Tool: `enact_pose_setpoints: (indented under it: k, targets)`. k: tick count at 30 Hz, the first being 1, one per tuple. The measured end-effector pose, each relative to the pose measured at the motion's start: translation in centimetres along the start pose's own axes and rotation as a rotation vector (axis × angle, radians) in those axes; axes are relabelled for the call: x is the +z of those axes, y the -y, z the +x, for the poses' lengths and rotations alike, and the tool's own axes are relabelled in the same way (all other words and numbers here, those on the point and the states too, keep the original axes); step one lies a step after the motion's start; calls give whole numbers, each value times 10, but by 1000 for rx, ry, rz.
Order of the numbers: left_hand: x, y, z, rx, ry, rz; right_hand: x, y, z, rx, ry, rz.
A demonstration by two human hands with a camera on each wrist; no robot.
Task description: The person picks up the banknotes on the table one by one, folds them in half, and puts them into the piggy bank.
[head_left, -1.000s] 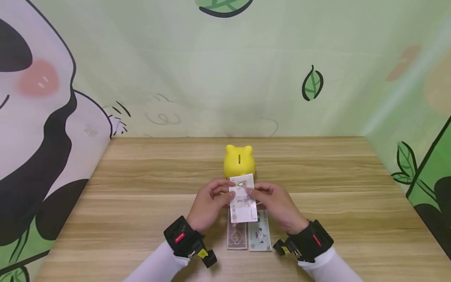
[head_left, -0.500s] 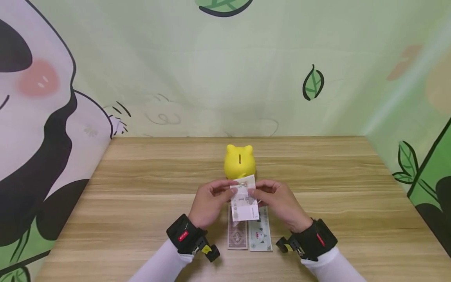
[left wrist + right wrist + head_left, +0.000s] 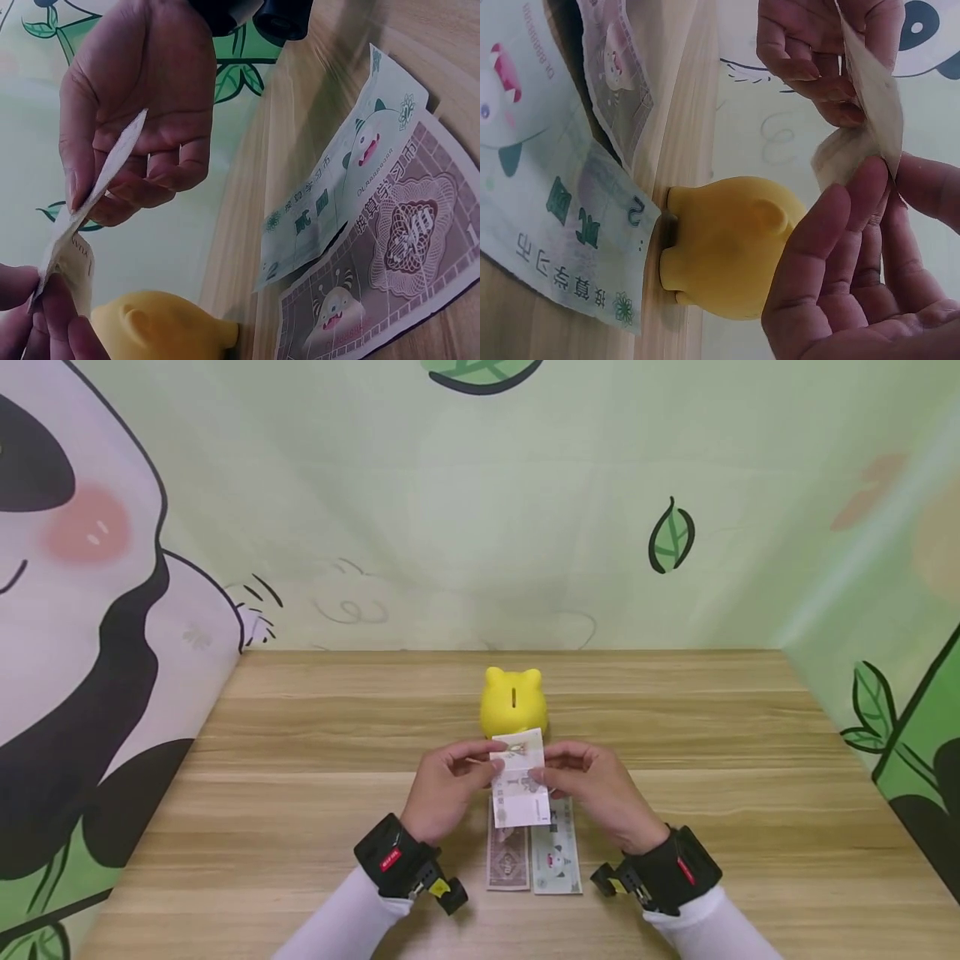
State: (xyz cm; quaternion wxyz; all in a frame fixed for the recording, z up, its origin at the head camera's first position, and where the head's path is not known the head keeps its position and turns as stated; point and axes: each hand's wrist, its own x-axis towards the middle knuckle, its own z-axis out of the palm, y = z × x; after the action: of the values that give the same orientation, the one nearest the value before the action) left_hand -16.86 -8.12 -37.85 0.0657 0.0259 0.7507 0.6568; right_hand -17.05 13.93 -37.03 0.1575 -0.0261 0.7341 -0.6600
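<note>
In the head view, a pale play banknote (image 3: 521, 797) with crease lines is held up between both hands. My left hand (image 3: 442, 793) pinches its left edge, thumb on top. The opposite edge is pinched by my right hand (image 3: 607, 793). Seen edge-on in the left wrist view, the banknote (image 3: 105, 176) is bent, with one end folded over. The right wrist view also shows that banknote (image 3: 874, 97) with a flap turned back. Just beyond it stands a yellow piggy bank (image 3: 513, 702), its slot facing up.
Below the hands, a brown play banknote (image 3: 508, 864) and a green one (image 3: 556, 860) lie side by side on the wooden table (image 3: 315, 718). Both curl slightly off the wood in the wrist views. A printed backdrop (image 3: 480, 527) rises behind the table.
The held banknote has tipped a little, its near edge moving slightly away from the person. Both hands keep their pinch and have shifted only slightly to the right.
</note>
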Motion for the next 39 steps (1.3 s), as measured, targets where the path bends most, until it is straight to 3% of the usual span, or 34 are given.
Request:
enact_pose_setpoints:
  k: [12,18,29,39]
  targets:
    - [-2,3,3,13,81,-90,-2,-1,1,8,-35,-8]
    - [-3,3,2,23,100,-93,-3,-2,1,14,-47,51]
    - [-3,2,0,27,61,-20,-5,-3,2,-53,-69,130]
    - [-4,2,0,65,30,77,-1,-3,2,-53,-62,23]
